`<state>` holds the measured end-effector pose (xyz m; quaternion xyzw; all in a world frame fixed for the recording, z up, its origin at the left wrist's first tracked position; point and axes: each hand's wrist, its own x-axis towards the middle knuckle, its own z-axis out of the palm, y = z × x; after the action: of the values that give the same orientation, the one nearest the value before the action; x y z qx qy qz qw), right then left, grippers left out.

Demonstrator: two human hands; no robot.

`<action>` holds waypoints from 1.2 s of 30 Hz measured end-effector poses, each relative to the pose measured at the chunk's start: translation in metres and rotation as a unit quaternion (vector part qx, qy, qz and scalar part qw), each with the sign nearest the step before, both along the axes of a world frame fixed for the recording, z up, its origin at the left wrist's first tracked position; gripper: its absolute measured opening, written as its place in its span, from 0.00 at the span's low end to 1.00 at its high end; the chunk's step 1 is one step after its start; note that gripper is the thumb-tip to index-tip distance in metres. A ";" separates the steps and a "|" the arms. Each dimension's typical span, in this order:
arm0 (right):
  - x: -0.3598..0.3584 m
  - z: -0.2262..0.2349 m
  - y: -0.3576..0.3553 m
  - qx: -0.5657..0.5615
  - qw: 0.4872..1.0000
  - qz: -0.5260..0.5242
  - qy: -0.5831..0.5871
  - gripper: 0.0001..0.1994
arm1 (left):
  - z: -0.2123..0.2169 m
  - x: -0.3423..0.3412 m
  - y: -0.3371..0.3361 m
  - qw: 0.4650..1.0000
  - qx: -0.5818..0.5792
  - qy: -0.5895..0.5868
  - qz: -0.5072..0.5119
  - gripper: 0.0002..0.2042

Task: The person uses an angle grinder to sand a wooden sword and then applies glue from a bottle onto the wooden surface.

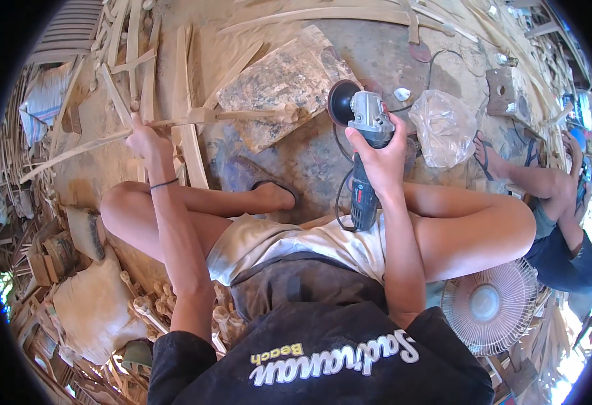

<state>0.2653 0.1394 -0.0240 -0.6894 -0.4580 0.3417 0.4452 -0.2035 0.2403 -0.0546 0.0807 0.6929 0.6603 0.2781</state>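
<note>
Left hand [148, 140]: closed around the carved wooden piece [242, 115] — its knobbed end [286, 113] over a stained board [296, 64]
Right hand [385, 155]: wrapped around the angle grinder [361, 182], disc [340, 102] near that end

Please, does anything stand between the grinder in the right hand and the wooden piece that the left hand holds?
Nothing visible does. Only an open gap separates the grinder, in the right hand, from the wooden piece in the left hand; the board lies below.
</note>
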 end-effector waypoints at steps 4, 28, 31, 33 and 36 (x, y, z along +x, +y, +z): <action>-0.005 0.010 0.002 -0.038 0.999 -0.008 0.034 0.39 | -0.022 -0.012 -0.002 0.993 -0.093 0.030 0.060 0.27; 0.000 0.038 -0.003 -0.071 0.985 -0.059 0.148 0.36 | 0.096 -0.072 -0.107 0.991 0.047 -0.128 0.017 0.23; -0.003 0.038 -0.003 -0.066 0.985 -0.041 0.157 0.36 | 0.086 -0.113 -0.104 0.975 0.075 -0.205 -0.027 0.24; -0.004 0.034 -0.004 -0.063 0.985 -0.036 0.159 0.36 | 0.082 -0.110 -0.103 0.962 0.113 -0.247 -0.027 0.24; -0.003 0.033 -0.006 -0.060 0.987 -0.036 0.148 0.36 | 0.102 -0.088 -0.096 0.958 0.112 -0.264 -0.023 0.21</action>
<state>0.2624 0.1334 0.0095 -0.6728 -0.3410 0.4505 0.4776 -0.2912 0.1444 0.0474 -0.0498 0.5142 0.7250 0.4555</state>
